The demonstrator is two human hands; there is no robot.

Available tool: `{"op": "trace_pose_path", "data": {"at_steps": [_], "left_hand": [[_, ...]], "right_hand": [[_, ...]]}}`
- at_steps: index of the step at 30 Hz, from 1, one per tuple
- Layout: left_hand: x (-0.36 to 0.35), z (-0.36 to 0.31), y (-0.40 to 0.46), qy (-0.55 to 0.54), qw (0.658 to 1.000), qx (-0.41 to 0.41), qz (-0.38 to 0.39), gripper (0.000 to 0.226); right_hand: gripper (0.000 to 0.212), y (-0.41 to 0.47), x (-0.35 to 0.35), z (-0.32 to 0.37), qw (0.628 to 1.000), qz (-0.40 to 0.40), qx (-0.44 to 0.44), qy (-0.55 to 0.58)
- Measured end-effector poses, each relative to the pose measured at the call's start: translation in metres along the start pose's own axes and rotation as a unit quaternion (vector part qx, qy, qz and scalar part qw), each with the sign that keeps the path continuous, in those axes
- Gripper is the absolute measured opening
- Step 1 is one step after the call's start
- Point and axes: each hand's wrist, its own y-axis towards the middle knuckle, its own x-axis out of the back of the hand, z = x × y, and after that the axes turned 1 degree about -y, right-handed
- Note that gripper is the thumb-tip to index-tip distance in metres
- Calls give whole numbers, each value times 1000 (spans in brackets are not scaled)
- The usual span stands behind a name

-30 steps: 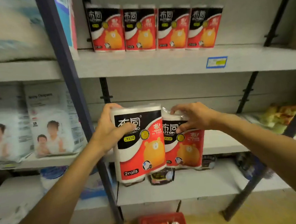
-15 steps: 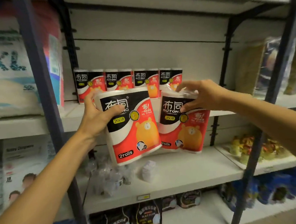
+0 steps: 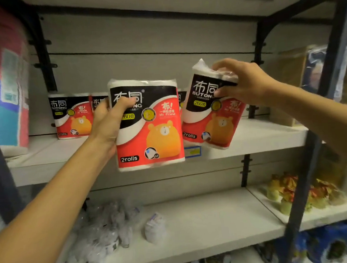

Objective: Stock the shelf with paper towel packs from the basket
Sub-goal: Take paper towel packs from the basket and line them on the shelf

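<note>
My left hand grips a red, black and white paper towel pack by its left side, upright in front of the white shelf. My right hand holds a second pack by its top, tilted, its bottom just above the shelf's front edge. A row of the same packs stands at the back of that shelf, partly hidden behind the held ones. The basket is out of view.
A large blue and pink soft bale fills the shelf's left end. Dark uprights frame the bay on both sides. The lower shelf holds clear plastic-wrapped items; colourful goods sit to the right.
Both hands have raised the two packs up and forward toward the shelf with the row of packs. The right pack has moved further right and tilted. The view has moved closer.
</note>
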Motion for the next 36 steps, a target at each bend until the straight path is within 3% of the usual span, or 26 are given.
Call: {"op": "trace_pose_path", "data": {"at_steps": [3,11,19,25,33,36], "left_hand": [[-34,9,22,-23,999,13,-38,17],[-80,47,66,-22,993,53,-102,68],[-96,67,89,-2,986,62,-152,71],[-104,72,98,15,986,55,-155,81],[-110,76,108,37,986,37,-156,57],[-117,75,111,51,982,27,-182,34]], "right_hand": [[49,27,1,-43,998,-38,0,-48],[43,94,-30,-149,984,-78,3,-158],[43,140,-92,-223,987,-42,-2,-153],[41,163,-127,-236,991,-35,15,-128],[43,193,-155,-243,994,-30,3,-103],[45,197,-158,-247,995,-40,-4,-86]]}}
